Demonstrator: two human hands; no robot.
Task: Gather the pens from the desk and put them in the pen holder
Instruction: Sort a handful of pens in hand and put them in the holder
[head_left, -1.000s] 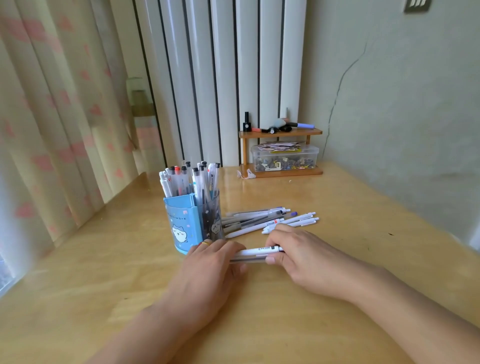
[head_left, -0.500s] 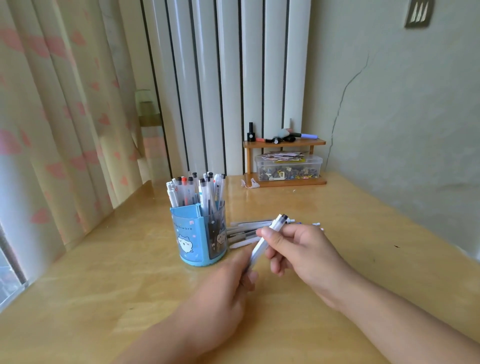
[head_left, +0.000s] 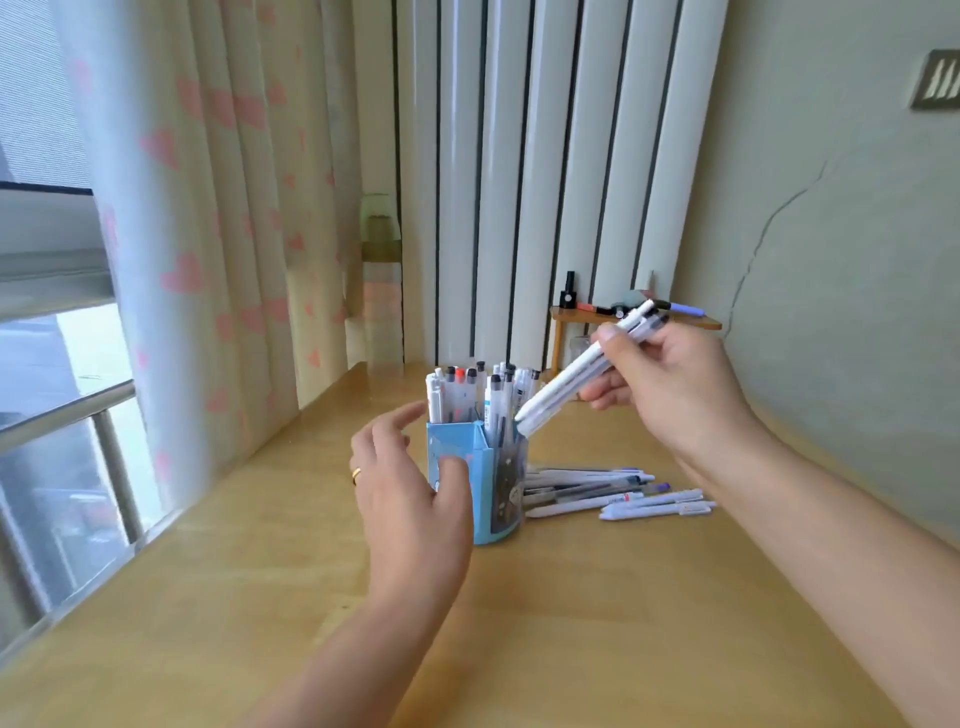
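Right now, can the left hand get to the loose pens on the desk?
Probably not directly: the pen holder stands between the left hand and the loose pens, so it would have to reach around.

Light blue pen holder (head_left: 457, 452) with a small white cat picture, full of white and clear pens with black caps and one red cap (head_left: 459, 373). White pens with dark ends (head_left: 582, 371) in the right hand (head_left: 670, 384), a gold ring (head_left: 356, 474) on the left hand (head_left: 415, 509), more white, grey and purple-tipped pens (head_left: 618, 493) on the yellow-brown wooden desk (head_left: 260, 597). Cream curtain (head_left: 208, 208) with pink hearts, white blinds (head_left: 545, 182) with dark stripes, pale green wall (head_left: 831, 208).
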